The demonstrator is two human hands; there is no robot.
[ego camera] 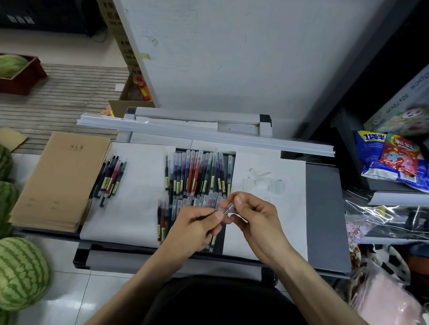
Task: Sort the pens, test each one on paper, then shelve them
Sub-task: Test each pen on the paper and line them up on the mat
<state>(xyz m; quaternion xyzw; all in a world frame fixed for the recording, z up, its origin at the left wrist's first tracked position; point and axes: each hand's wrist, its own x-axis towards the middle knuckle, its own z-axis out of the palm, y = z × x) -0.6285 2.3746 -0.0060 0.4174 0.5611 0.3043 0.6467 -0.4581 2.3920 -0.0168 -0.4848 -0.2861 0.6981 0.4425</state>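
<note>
We have a single view, from a wide-angle camera worn on the head, looking forward and steeply down. It sits close above the work, so both forearms enter from the bottom edge and the low grey table [328,213] fills the middle. The wide lens bends the edges: watermelons [10,271] curve along our left, shelves of goods [400,158] along our right, and a pale wall panel [218,46] stands ahead.

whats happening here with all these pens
A person holds one pen between both hands: the left hand grips the barrel, the right hand pinches the clear end. More pens lie in rows on the grey shelf, a small group sits beside brown notebooks, and faintly marked paper lies at right.
</note>
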